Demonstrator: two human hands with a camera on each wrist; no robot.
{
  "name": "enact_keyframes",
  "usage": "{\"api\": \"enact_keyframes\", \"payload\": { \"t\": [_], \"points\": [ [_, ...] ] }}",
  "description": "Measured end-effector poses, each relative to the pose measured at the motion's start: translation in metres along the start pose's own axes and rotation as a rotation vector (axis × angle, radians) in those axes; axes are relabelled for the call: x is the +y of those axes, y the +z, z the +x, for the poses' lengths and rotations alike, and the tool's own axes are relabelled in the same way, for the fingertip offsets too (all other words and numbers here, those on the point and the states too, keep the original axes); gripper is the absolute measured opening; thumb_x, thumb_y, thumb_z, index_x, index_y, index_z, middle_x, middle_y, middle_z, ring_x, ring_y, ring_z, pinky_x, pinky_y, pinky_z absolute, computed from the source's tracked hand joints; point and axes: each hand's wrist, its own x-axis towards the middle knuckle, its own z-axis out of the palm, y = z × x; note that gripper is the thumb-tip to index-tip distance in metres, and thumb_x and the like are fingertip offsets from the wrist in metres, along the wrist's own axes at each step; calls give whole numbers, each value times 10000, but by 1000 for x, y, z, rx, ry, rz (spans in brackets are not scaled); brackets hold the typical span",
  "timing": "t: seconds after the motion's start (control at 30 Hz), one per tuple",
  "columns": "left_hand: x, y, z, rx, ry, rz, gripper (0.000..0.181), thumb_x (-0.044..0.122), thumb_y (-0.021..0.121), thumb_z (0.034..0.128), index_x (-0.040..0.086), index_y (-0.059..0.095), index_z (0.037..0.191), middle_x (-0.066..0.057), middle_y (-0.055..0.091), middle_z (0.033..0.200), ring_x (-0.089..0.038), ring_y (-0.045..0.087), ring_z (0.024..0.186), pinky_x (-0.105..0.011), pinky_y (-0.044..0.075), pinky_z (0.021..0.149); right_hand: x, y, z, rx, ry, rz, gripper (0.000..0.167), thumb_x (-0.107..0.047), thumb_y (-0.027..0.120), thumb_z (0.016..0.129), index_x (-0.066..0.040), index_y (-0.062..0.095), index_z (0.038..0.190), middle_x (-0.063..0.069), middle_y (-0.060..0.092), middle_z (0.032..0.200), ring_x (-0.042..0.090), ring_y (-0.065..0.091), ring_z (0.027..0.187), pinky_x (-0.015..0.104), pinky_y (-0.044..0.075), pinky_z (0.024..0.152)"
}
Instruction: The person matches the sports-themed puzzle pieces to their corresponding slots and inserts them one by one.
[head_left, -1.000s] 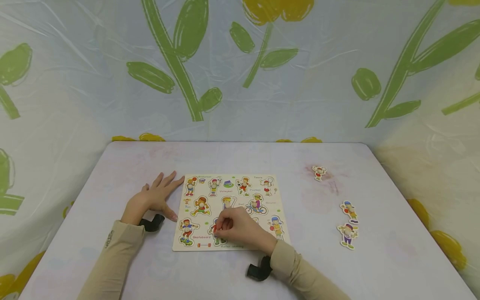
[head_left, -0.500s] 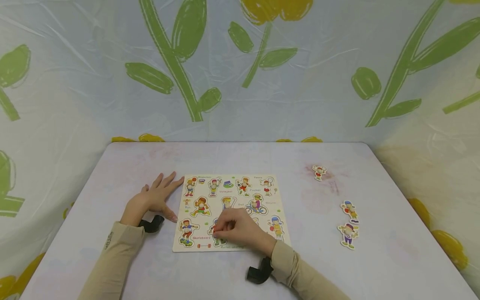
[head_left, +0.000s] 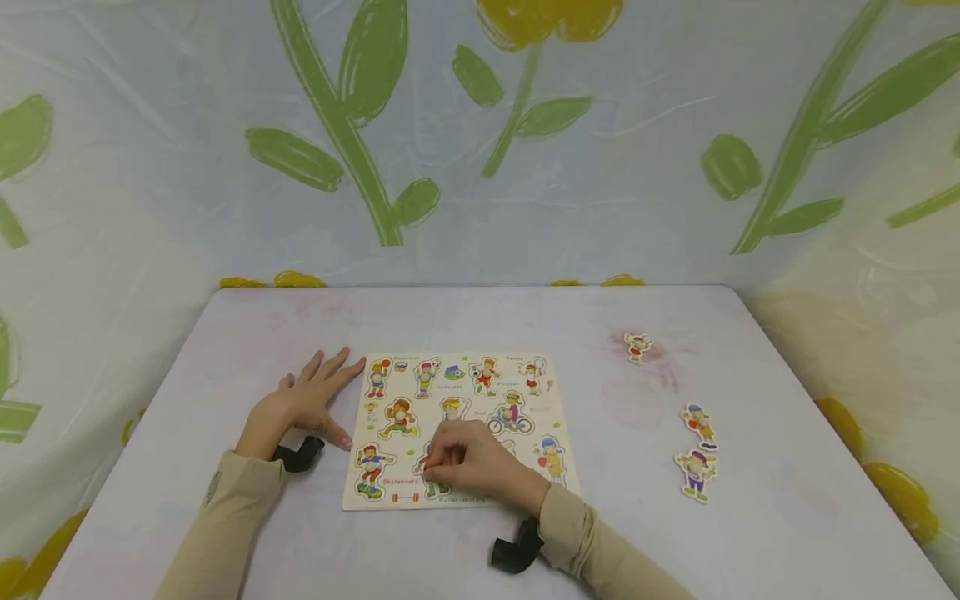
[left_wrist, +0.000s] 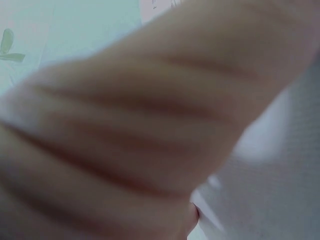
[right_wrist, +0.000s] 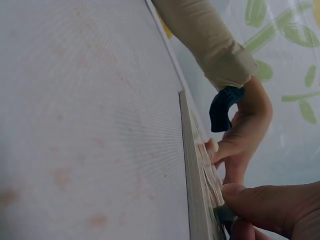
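Note:
A pale puzzle board printed with sports figures and words lies flat on the table. My right hand is over its lower middle, thumb and index finger pinching the roller-skating figure piece, partly hidden by the fingers. In the right wrist view, the right thumb meets a finger just above the board's edge. My left hand rests at the board's left side, fingers spread, fingertip and thumb tip by the edge. Blurred skin of the left hand fills most of the left wrist view.
Right of the board lie three loose pieces: a tennis figure, a figure with a red ball and a purple-clad figure. Several figure pieces, such as the skateboarder, sit in the board. A flowered sheet hangs behind the table.
The head view has shifted very slightly. Both hands stay in nearly the same places, the right one still pinching the piece at the board.

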Motion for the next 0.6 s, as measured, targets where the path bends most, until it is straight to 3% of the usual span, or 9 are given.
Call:
{"api": "enact_keyframes", "payload": {
  "t": [0.23, 0.47, 0.6],
  "points": [
    [-2, 0, -5, 1, -4, -5, 1360, 619, 883, 493, 242, 190, 1601, -97, -12, 1669, -455, -103, 1481, -771, -19, 1074, -4, 3, 0, -14, 68, 4, 141, -115, 829, 812, -203, 723, 779, -90, 588, 727, 55, 531, 635, 182, 450, 531],
    [-10, 7, 4, 16, -5, -9, 1395, 656, 875, 456, 233, 198, 1600, -105, -7, 1668, -458, -104, 1479, -780, -18, 1066, -8, -9, 5, -128, 170, 40, 31, -129, 774, 869, -151, 753, 875, -89, 648, 769, 58, 560, 604, 201, 484, 533],
    [-14, 10, 9, 21, -2, -5, 1406, 657, 877, 441, 235, 200, 1599, -109, -3, 1668, -463, -102, 1478, -784, -23, 1060, -6, -22, 7, -129, 230, 53, 34, -183, 739, 908, -154, 756, 913, -82, 682, 785, 65, 546, 562, 204, 472, 516]
  ]
}}
